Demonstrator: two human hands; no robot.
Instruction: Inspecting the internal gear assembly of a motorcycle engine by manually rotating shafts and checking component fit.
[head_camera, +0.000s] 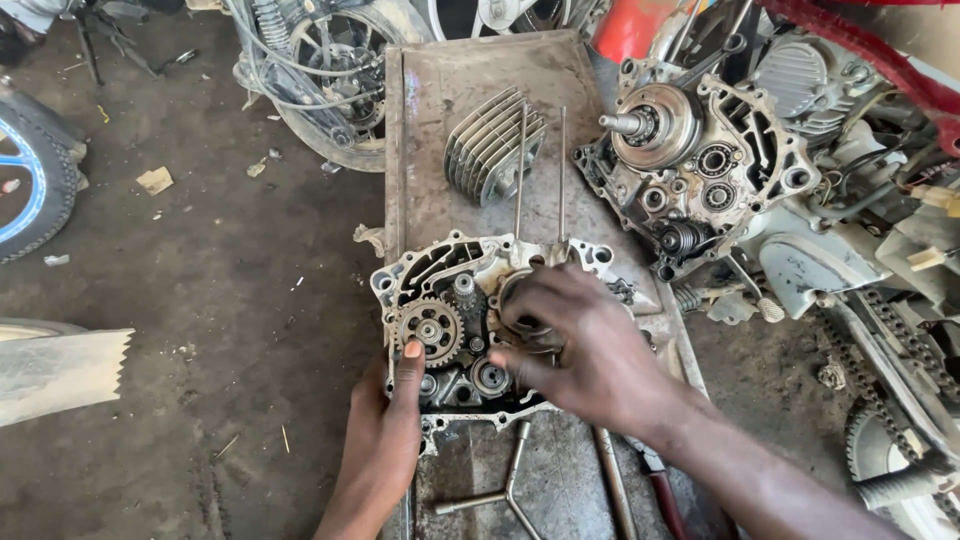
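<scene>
An open engine crankcase half (440, 265) lies on a worn metal tray (470, 70) on the ground. My left hand (385, 440) rests at its near left edge, one fingertip touching just below a toothed gear (428, 330). My right hand (580, 345) lies over the middle of the case, fingers curled on a round metal part (515, 310) set in it. Two long studs (521, 165) rise from the far side of the case.
A finned cylinder (490, 145) lies further back on the tray. The other crankcase half (690, 160) leans at the right beside a motorcycle frame and chain (880, 390). A three-armed wrench (505, 490) lies near me. Wheels (330, 90) stand behind, on a dirt floor.
</scene>
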